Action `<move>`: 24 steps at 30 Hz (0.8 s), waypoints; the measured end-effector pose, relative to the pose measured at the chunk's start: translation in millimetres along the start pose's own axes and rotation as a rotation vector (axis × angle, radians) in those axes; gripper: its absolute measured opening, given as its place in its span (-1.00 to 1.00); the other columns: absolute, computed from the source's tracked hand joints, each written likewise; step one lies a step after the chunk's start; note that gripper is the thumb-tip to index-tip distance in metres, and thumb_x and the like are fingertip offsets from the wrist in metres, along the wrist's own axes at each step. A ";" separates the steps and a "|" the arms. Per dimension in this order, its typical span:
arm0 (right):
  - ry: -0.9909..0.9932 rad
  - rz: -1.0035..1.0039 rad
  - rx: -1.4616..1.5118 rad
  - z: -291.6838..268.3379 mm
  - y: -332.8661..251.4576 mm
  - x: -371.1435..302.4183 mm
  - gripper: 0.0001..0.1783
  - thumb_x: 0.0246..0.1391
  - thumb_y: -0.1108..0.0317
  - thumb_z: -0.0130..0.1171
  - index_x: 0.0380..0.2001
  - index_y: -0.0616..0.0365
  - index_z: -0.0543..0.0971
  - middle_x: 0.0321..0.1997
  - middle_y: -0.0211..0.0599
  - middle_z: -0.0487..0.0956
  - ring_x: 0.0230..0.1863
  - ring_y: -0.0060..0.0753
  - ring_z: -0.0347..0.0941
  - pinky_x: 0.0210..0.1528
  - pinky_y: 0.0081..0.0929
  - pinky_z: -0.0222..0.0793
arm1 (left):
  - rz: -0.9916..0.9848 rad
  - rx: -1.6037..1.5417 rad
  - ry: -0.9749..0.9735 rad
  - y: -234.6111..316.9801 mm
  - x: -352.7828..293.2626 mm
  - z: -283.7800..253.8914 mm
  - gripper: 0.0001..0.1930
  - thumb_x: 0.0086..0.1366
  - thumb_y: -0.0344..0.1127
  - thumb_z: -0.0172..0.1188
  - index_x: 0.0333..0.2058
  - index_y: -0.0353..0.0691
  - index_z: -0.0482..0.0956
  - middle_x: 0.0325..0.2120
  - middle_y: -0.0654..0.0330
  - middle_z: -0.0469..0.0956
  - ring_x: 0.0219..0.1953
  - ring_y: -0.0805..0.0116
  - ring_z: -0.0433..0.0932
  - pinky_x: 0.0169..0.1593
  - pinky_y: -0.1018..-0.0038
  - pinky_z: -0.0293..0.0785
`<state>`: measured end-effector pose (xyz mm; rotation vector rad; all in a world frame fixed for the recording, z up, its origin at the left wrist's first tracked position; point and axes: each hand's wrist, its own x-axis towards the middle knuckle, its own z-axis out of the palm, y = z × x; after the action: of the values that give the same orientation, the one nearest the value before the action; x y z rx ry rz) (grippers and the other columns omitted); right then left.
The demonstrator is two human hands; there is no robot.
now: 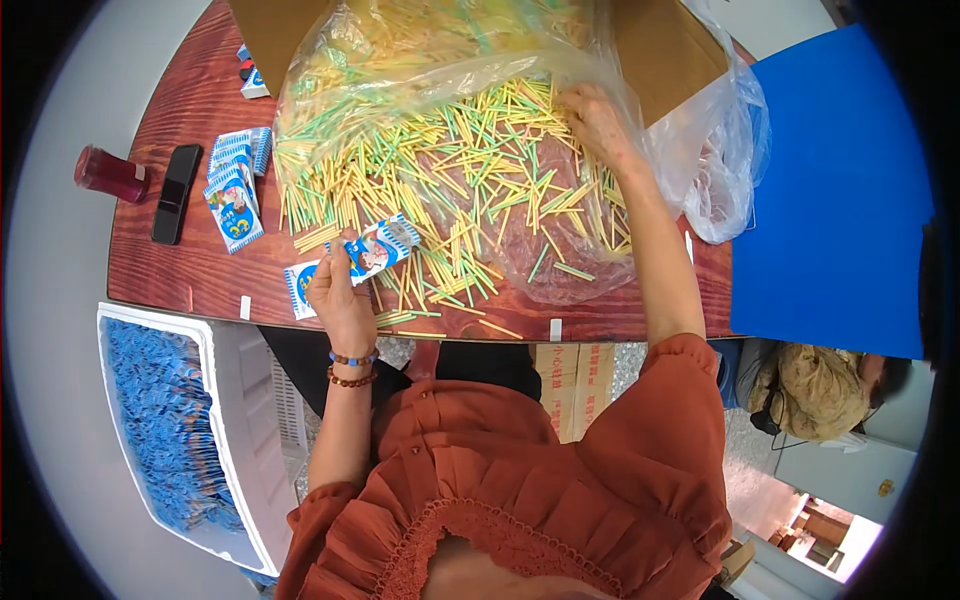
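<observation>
there are two hands (343, 292) (602, 128), two bracelets (354, 360) (352, 378), one phone (177, 195), one jar (110, 175)

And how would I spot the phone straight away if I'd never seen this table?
Start at the reddish wooden table with its big heap of yellow and green sticks. Go left past the blue-and-white packets, and the phone comes just before the dark red jar. It is the flat black rectangle, unlike the patterned packets or the rounded jar.
</observation>
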<state>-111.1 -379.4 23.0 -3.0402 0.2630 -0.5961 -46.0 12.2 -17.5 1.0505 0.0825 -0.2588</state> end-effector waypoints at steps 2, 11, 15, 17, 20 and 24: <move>-0.097 0.146 0.221 -3.0 -11.2 13.7 -0.74 0.03 0.40 0.05 -0.21 0.16 0.60 -0.12 -0.11 0.54 0.02 -0.04 0.39 0.04 -0.26 0.32 | 0.006 -0.002 -0.028 -2.5 2.2 -7.2 -0.80 0.37 -0.30 0.12 -0.27 -0.32 0.63 -0.43 0.39 0.55 -0.42 0.72 0.42 -0.36 0.68 0.31; -0.058 0.104 -0.460 48.6 -25.8 54.0 -0.73 0.04 0.33 -0.03 -0.30 0.14 0.62 -0.11 -0.12 0.55 -0.03 -0.18 0.43 -0.02 -0.12 0.22 | -0.033 -0.001 -0.054 2.5 0.2 1.5 -0.78 0.38 -0.29 0.10 -0.26 -0.35 0.61 -0.40 0.33 0.57 -0.40 0.70 0.45 -0.31 0.66 0.36; -0.076 0.057 -0.507 56.7 -24.2 55.7 -0.72 0.07 0.34 -0.09 -0.27 0.15 0.60 -0.09 -0.13 0.54 0.02 -0.22 0.40 -0.03 -0.13 0.21 | -0.017 -0.002 -0.103 -1.2 5.4 -3.4 -0.79 0.38 -0.30 0.10 -0.31 -0.34 0.61 -0.41 0.33 0.57 -0.39 0.68 0.47 -0.31 0.66 0.37; -0.155 0.044 -0.475 49.2 -25.3 54.7 -0.70 0.07 0.34 -0.08 -0.17 0.18 0.52 -0.07 -0.15 0.51 0.05 -0.17 0.37 0.01 -0.14 0.17 | -0.019 -0.019 -0.104 -0.2 6.4 -4.9 -0.79 0.37 -0.31 0.10 -0.33 -0.34 0.60 -0.41 0.32 0.58 -0.38 0.67 0.48 -0.29 0.65 0.39; -0.220 0.055 -0.453 29.5 -31.3 47.4 -0.70 0.07 0.38 -0.09 -0.15 0.18 0.50 -0.06 -0.16 0.51 0.08 -0.14 0.35 0.07 -0.12 0.14 | -0.064 -0.048 -0.083 5.9 5.1 -1.1 -0.80 0.37 -0.31 0.11 -0.31 -0.33 0.60 -0.39 0.32 0.59 -0.37 0.68 0.49 -0.29 0.66 0.42; -0.150 0.026 -0.461 18.3 -33.6 38.0 -0.70 0.06 0.40 -0.09 -0.15 0.17 0.51 -0.06 -0.17 0.51 0.09 -0.13 0.36 0.12 -0.04 0.14 | -0.073 -0.073 -0.070 7.0 4.7 -0.4 -0.81 0.36 -0.31 0.12 -0.30 -0.31 0.61 -0.39 0.33 0.59 -0.37 0.69 0.49 -0.30 0.67 0.42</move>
<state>-64.2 -352.8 22.3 -3.4905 0.4954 -0.3404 -39.7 14.9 -12.7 0.9661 0.0669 -0.3565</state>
